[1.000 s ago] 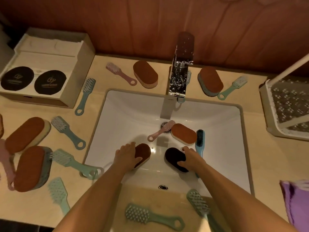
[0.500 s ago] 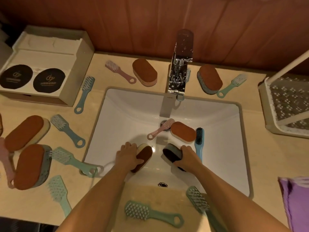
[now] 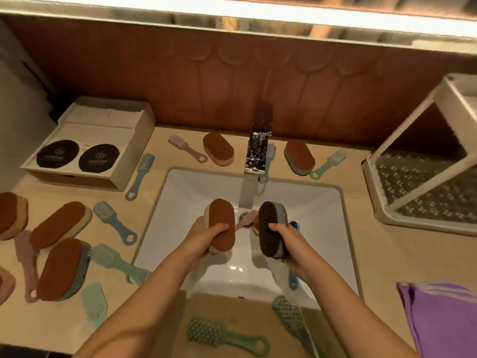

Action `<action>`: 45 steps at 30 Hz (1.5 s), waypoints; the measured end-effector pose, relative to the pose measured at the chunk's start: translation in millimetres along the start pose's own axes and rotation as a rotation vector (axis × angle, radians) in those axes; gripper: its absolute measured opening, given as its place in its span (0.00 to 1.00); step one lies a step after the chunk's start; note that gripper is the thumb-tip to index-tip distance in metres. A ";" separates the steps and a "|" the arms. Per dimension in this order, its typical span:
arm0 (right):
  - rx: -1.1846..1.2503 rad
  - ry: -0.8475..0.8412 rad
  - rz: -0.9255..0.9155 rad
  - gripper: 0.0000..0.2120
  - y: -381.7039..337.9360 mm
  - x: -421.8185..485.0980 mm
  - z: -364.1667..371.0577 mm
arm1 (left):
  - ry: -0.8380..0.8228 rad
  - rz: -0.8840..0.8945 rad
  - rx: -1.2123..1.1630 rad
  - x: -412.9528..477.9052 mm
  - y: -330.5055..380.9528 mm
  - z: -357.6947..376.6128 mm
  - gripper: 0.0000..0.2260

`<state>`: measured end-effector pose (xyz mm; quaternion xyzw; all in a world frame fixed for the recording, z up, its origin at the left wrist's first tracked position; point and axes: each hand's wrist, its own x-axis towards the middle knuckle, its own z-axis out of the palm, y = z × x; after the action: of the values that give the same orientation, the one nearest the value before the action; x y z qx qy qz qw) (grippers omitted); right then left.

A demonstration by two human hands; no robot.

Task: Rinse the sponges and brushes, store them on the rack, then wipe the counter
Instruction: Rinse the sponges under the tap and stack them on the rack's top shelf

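Observation:
My left hand (image 3: 204, 237) grips an oval brown-topped sponge (image 3: 222, 223) with a pale base, held up over the white sink (image 3: 180, 202). My right hand (image 3: 290, 244) grips a dark, wet-looking sponge (image 3: 269, 226) with a grey-blue base, lifted beside the first. Both sit just in front of the chrome faucet (image 3: 258, 148). Under them in the basin lie a pink brush (image 3: 246, 218), another brown sponge, mostly hidden, and a blue brush (image 3: 293, 279). The white rack (image 3: 402, 202) stands at the right.
Several sponges and teal or pink brushes lie on the beige counter (image 3: 382, 257), left of the sink, behind it and along the front edge. A white box (image 3: 103, 130) stands back left. A purple cloth (image 3: 444, 313) lies at the lower right.
Both hands have lifted their sponges off the basin floor and turned them upright under the faucet. My view has tilted up, showing more wall and rack.

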<state>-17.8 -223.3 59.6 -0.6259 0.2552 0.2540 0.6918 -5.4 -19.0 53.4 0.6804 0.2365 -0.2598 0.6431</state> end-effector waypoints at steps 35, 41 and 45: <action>0.006 0.071 -0.575 0.18 -118.6 -112.8 22.3 | -0.340 0.132 -0.432 -123.3 135.8 80.1 0.10; -0.041 -0.030 -0.475 0.25 -122.0 -117.3 16.5 | -0.339 0.203 -0.306 -123.7 134.4 79.7 0.18; -0.091 -0.100 -0.489 0.20 -123.0 -122.1 9.6 | -0.321 0.255 -0.215 -120.9 134.9 74.6 0.24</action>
<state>-25.4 -228.5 233.0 -0.6861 0.0497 0.1209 0.7156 -11.6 -100.2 231.6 0.5821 0.0698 -0.2548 0.7690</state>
